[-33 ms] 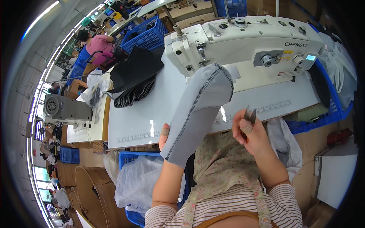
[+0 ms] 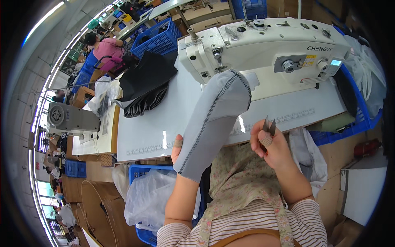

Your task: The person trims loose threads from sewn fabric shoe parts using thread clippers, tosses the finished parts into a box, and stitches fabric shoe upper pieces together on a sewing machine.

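Note:
A light grey fabric sock [image 2: 212, 123], boot-lining shaped, stands tilted in front of me, toe end up. Black zigzag stitching runs along its length and around the toe. My left hand [image 2: 177, 148] holds it from behind; only the taped thumb shows at its left edge, and the sock hides the other fingers. To the right, apart from the sock, my right hand [image 2: 272, 147] is closed around a pair of thread snips [image 2: 268, 125]. Their dark blades point upward, slightly parted, and a bit of orange handle shows below the taped thumb.
A white sewing machine [image 2: 263, 53] stands behind the sock on a pale table [image 2: 156, 136] with ruler markings. Black cut pieces [image 2: 150, 82] are stacked at the table's left. Below lies a blue crate [image 2: 142, 169] with clear plastic bags. A co-worker [image 2: 108, 51] sits at the far left.
My right hand with the snips has shifted very slightly left and down. The sock's toe end has moved a touch left.

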Motion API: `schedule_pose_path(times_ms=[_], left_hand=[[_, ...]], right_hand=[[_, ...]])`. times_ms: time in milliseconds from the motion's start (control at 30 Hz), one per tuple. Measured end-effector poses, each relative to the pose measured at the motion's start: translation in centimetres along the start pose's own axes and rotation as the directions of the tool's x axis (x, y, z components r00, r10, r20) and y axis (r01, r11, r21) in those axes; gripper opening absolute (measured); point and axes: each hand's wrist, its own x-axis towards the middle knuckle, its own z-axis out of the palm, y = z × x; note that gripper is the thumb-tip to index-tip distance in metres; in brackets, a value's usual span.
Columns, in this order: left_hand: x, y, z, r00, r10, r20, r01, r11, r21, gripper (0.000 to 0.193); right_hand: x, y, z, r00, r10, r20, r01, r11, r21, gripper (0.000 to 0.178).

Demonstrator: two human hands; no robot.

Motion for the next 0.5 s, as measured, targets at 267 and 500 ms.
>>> schedule_pose_path(times_ms=[267,500], left_hand=[[-0.5,0.5,-0.2,0.999,0.025,-0.037,-0.027,0.999,-0.044,0.058],[-0.6,1.0,-1.0,0.991,0.090,-0.098,-0.082,0.993,0.087,0.059]], right_hand=[[-0.5,-0.4,0.3,0.992,-0.036,0.124,0.053,0.989,-0.135,0.049],[-0.6,-0.2,0.7,0.984,-0.064,0.165,0.094,0.979,-0.181,0.058]])
